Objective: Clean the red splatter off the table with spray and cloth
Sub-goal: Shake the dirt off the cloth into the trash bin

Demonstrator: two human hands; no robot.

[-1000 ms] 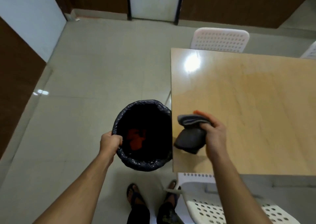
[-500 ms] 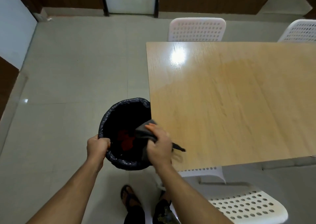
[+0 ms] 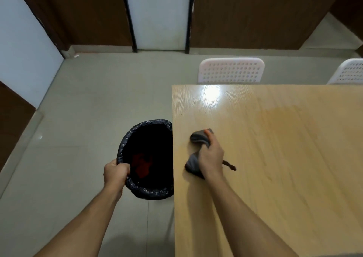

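Note:
My right hand (image 3: 211, 155) grips a bunched grey cloth (image 3: 198, 138) on the light wooden table (image 3: 284, 158), close to its left edge. A faint orange smear (image 3: 279, 117) shows on the tabletop farther right. My left hand (image 3: 115, 173) holds the near rim of a bin lined with a black bag (image 3: 146, 159), which sits against the table's left edge. Red material (image 3: 141, 167) lies inside the bin. No spray bottle is in view.
Two white perforated chairs stand behind the table's far edge, one (image 3: 231, 70) in the middle and one (image 3: 349, 72) at the right. Grey tiled floor (image 3: 78, 109) spreads to the left. Brown wall panels and a white door (image 3: 159, 15) close off the back.
My right hand has moved with the cloth from over the bin's rim back onto the tabletop. My left hand has kept its hold on the bin. The camera has tilted up.

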